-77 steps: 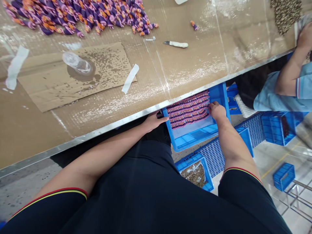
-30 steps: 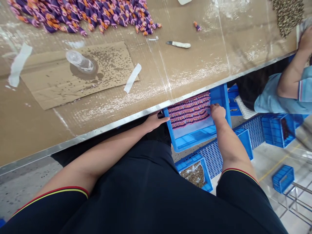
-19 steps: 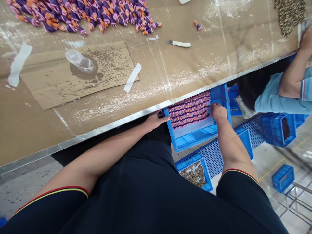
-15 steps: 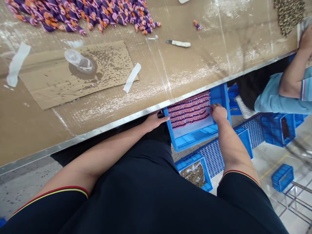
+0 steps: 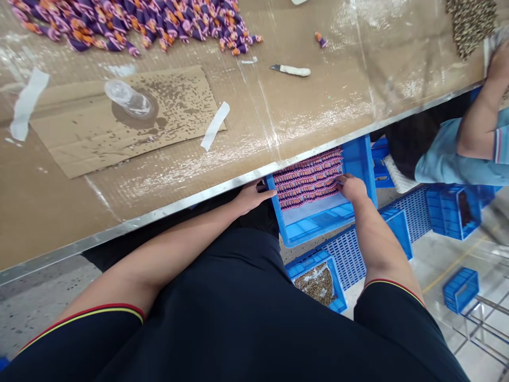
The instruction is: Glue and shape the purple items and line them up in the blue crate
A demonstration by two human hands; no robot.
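A blue plastic crate [image 5: 318,220] is tucked partly under the table edge in front of me. Rows of small purple, pink and orange pieces [image 5: 308,183] lie lined up in it on a pale sheet. My left hand [image 5: 253,197] holds the crate's left wall, thumb over the rim and the other fingers partly hidden. Inside the crate, my right hand [image 5: 352,188] is at the right-hand ends of the rows. Its fingers are bent together and touch the pieces; what lies between the fingertips is too small to tell.
On the cardboard-covered table [image 5: 326,111] are a heap of purple-orange pieces [image 5: 159,24], a white-handled knife [image 5: 291,70] and a tipped clear cup [image 5: 129,99]. Below stands a blue crate of brown bits [image 5: 318,284]. A co-worker's arm [image 5: 477,116] is at right.
My right hand has shifted a little left, from the crate's right side onto the ends of the rows. My left hand and the crate stay in place.
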